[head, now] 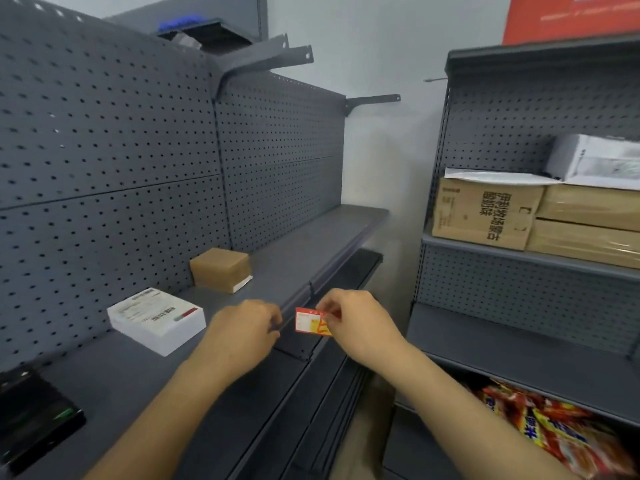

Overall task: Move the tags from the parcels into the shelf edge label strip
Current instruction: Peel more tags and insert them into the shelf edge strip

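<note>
Tag half covered by right hand, print blurred

Your body appears in the head view as two forearms and two hands only. Your left forearm enters from the lower left edge and is bare along its whole visible length: no sleeve, cuff or band shows on it. Your right forearm enters from the lower right edge and is bare in the same way. Your left hand carries no glove, and no ring or watch can be made out at the wrist. Your right hand is likewise ungloved, with no jewellery or strap to be seen. Motion blur softens the fingers, so nails cannot be judged.
</note>
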A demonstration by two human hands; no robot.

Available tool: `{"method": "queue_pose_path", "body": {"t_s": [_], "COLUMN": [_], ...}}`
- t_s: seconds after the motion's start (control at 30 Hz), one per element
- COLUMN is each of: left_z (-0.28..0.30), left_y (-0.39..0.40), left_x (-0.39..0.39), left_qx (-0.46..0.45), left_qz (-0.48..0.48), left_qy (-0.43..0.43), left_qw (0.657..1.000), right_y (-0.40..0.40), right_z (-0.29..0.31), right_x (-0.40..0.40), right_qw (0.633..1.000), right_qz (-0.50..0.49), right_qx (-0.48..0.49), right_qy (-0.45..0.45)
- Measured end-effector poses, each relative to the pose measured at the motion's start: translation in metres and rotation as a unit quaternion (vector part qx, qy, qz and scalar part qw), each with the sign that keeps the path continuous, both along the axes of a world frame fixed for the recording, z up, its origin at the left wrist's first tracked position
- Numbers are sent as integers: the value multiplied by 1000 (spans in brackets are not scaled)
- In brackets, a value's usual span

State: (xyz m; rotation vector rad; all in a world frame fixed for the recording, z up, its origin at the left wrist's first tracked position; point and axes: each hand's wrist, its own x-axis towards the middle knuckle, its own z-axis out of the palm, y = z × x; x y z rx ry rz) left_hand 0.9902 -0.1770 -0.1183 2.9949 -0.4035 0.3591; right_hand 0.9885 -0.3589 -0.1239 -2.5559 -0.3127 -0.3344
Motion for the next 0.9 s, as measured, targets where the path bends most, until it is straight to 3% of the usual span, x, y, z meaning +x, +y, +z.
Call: {"method": "queue_pose_path", "body": {"t_s": [0.23,0.47,0.73,0.9], "left_z": [-13,-48,-73,-94], "left_y": [-38,-62,-37,-7], "left_x": [60,80,58,48], "left_qx": [15,9,29,35], "left_qz": [31,133,298,339], "left_qy": [20,46,92,97], "left_qw": [999,990,950,935], "right_y": [-32,-45,-4,33], "right_z": [-14,-28,-52,-67], "right_x": [72,139,161,164], "right_qw": [999,988,954,934], "right_qz": [47,152,293,346], "right_qx": [-6,-3,-22,-32], "right_qy": [17,35,65,86]}}
